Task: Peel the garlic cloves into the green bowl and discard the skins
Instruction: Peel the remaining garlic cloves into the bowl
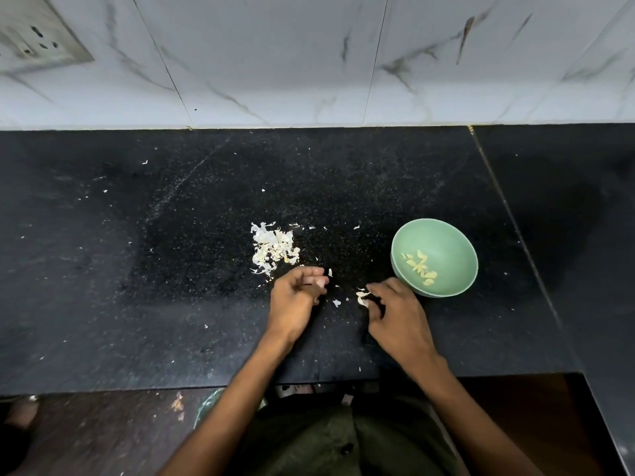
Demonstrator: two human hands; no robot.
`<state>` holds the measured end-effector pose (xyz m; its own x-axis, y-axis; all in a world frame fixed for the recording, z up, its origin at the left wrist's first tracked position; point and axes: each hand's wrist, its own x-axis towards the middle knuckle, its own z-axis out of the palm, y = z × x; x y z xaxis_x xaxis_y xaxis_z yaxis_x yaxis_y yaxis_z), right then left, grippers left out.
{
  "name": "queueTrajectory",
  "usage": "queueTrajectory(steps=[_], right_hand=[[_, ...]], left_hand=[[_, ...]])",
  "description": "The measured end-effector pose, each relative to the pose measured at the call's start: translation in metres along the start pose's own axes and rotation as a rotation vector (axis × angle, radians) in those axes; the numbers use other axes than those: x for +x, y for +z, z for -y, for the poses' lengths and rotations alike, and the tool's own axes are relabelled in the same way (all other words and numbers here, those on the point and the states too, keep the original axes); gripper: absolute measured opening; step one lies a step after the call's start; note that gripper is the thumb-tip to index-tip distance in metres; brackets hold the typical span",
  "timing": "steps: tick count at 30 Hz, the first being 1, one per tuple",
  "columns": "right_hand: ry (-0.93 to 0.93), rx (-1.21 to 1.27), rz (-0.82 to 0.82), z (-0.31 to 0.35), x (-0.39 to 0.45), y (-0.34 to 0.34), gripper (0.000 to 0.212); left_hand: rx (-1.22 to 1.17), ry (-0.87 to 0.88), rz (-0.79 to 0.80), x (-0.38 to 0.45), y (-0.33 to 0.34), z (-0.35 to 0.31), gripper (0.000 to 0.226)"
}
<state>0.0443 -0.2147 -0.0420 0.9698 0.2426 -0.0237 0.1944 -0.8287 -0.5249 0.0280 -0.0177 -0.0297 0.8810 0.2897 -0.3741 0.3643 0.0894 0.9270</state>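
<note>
- Right hand (395,312) pinches a pale, part-skinned garlic clove (361,298), long axis roughly toward the camera.
- Left hand (297,295) curls loosely; whether it holds anything cannot be told.
- Round green bowl (446,235) holds peeled cloves.

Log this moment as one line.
right hand: pinches partly peeled garlic clove | left hand: curled, empty | round green bowl: peeled cloves | skins pile: black counter

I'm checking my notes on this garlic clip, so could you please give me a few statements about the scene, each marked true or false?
1. The green bowl holds peeled cloves. True.
2. The skin pile lies right of the bowl. False: it lies to its left.
3. The right hand pinches a garlic clove. True.
4. The counter is white. False: it is black, and the wall tiles are white.
</note>
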Motion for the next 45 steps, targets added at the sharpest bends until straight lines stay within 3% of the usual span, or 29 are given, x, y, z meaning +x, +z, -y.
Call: queueTrajectory(steps=[5,18,23,29,39,45], right_hand=[[-0.016,-0.095,0.029,-0.007,-0.009,0.009,0.033],[-0.123,0.02,0.014,-0.015,0.002,0.011,0.041],[-0.178,0.008,-0.086,-0.028,-0.02,0.002,0.035],[-0.182,-0.001,0.001,-0.038,-0.024,0.013,0.042],[-0.182,-0.025,-0.002,-0.017,-0.003,0.02,0.04],[-0.207,0.199,-0.09,-0.016,-0.005,0.016,0.026]], left_hand=[[0.096,0.01,-0.006,-0.001,0.01,0.021,0.018],[0.219,0.048,-0.086,-0.01,0.03,0.028,0.021],[0.372,0.234,-0.139,-0.018,0.025,0.034,0.029],[0.788,0.444,-0.087,-0.013,0.037,0.045,0.023],[0.749,0.442,-0.28,0.008,0.029,0.04,0.037],[0.678,0.413,-0.278,0.003,0.014,0.031,0.054]])
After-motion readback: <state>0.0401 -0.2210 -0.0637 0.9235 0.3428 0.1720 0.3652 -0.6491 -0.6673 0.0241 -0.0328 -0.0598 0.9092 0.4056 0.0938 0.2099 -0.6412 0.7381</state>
